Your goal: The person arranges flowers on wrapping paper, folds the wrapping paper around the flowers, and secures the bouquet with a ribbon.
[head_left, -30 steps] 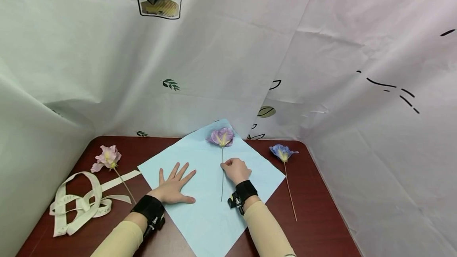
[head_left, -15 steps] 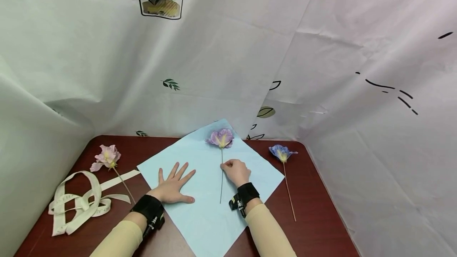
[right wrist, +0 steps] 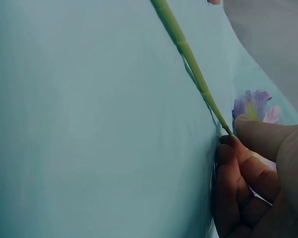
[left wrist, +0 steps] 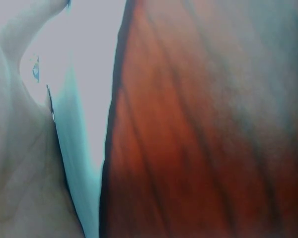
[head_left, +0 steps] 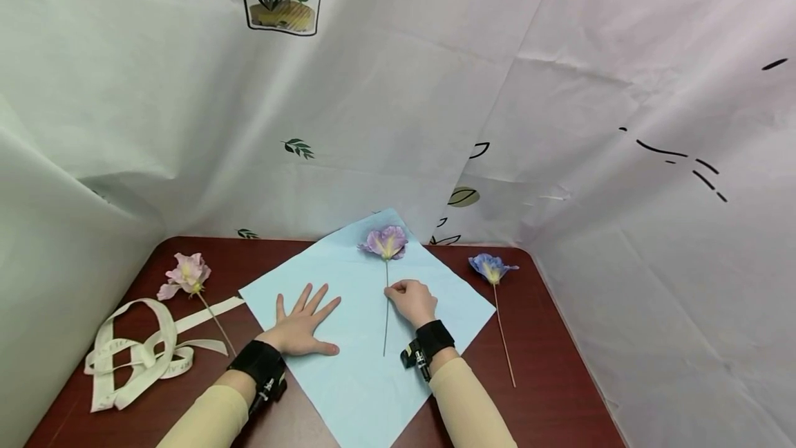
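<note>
Right hand pinches the purple flower by its stem, left hand spread nearby on blue paper: positioning, it seems, calling for gentle release!

A light-blue square paper sheet lies cornerwise on a dark red wooden table, its far corner reaching past the far edge, before a white printed fabric curtain. A purple fabric-like flower with a thin stem lies on the sheet, bloom far, stem end near. The person's right hand is on that stem; the left hand rests on the sheet's left part. A long-stemmed blue flower lies right of the sheet. Left are a long-stemmed pink flower and, nearer, a looped cream ribbon, one strip crossed by the pink flower's stem.
</note>
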`<state>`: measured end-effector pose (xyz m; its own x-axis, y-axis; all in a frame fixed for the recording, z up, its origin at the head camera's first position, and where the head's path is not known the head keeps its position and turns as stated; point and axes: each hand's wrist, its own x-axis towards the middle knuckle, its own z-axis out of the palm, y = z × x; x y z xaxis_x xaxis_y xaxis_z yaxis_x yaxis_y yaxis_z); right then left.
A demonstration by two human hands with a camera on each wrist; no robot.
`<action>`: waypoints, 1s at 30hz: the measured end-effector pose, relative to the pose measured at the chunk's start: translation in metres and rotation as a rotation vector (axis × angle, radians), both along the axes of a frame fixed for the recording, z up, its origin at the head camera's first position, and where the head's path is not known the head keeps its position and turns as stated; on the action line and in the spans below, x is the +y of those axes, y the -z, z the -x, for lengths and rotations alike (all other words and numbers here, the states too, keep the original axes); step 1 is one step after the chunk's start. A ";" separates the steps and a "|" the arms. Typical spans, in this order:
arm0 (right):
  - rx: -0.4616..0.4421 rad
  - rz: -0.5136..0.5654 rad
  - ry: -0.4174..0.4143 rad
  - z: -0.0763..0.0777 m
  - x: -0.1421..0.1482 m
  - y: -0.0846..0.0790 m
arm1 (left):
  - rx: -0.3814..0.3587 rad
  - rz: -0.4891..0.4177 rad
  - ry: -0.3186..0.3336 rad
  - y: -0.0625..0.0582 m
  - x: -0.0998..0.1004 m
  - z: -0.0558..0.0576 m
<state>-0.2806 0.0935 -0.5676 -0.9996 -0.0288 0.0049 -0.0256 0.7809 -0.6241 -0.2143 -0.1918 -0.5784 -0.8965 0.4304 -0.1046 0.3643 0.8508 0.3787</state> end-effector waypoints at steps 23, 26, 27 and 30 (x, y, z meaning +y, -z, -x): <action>0.005 0.085 -0.211 -0.002 0.026 0.001 | 0.008 -0.071 0.008 0.010 0.000 0.001; 0.011 0.086 -0.273 -0.005 0.035 -0.002 | 0.009 -0.054 0.010 0.003 0.000 0.000; 0.012 0.074 -0.289 -0.005 0.038 -0.004 | 0.008 -0.040 0.009 0.002 0.000 0.000; 0.010 0.021 -0.330 -0.009 0.045 -0.008 | 0.012 -0.003 0.008 -0.001 0.000 -0.001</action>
<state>-0.2719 0.1381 -0.5600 -0.9362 -0.3509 0.0183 -0.2811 0.7166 -0.6384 -0.2132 -0.1920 -0.5778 -0.8942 0.4381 -0.0920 0.3760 0.8466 0.3767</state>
